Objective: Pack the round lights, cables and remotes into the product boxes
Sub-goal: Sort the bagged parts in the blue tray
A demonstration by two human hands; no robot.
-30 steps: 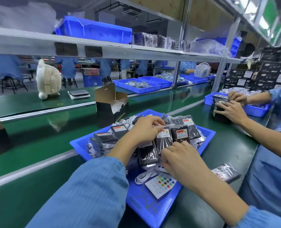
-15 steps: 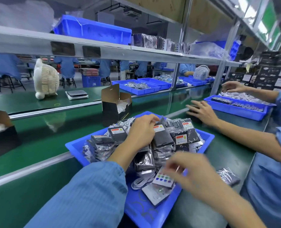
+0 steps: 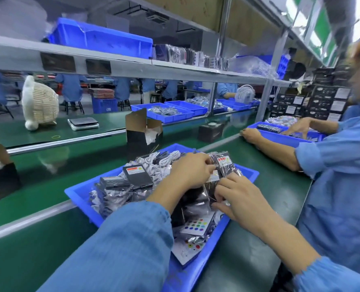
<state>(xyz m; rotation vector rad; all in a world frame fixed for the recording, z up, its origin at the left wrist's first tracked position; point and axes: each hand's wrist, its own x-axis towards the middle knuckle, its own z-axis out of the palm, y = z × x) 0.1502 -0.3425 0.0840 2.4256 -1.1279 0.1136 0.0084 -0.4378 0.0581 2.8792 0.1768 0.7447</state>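
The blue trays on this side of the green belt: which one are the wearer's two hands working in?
The nearest blue tray, full of bagged black parts, white cables and remotes. Left hand and right hand are both in it; the farther tray is under the neighbour's hands.

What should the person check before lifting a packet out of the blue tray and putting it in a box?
1. Left hand has hold of a bagged packet: cannot tell; its fingers curl among the bags, but the grip itself is hidden.
2. Right hand has hold of one: cannot tell, same reason.
3. An open product box is waiting: ok, it stands on the belt just behind the blue tray with its flap up.
4. A remote is ready to take: ok, one with coloured buttons lies in the tray below the hands.
5. White cables are ready: ok, a bunch lies at the tray's far end.
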